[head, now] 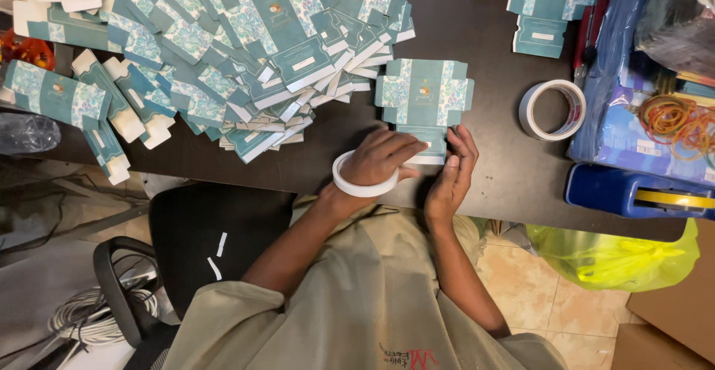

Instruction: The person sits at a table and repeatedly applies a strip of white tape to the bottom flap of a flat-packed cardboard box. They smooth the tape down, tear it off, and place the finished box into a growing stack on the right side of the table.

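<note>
A flat, unfolded teal carton blank (424, 102) with a floral print lies on the dark table (477, 35), its lower flap under fingertips; a white tape roll (363, 185) rings the left wrist.

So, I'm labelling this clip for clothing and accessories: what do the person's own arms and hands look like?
Both forearms are bare from the elbow down. The left hand has a white ring-shaped roll of tape round its wrist like a bangle. The right hand wears nothing. A loose beige cloth garment covers the upper arms. No gloves, rings or watch show.
</note>
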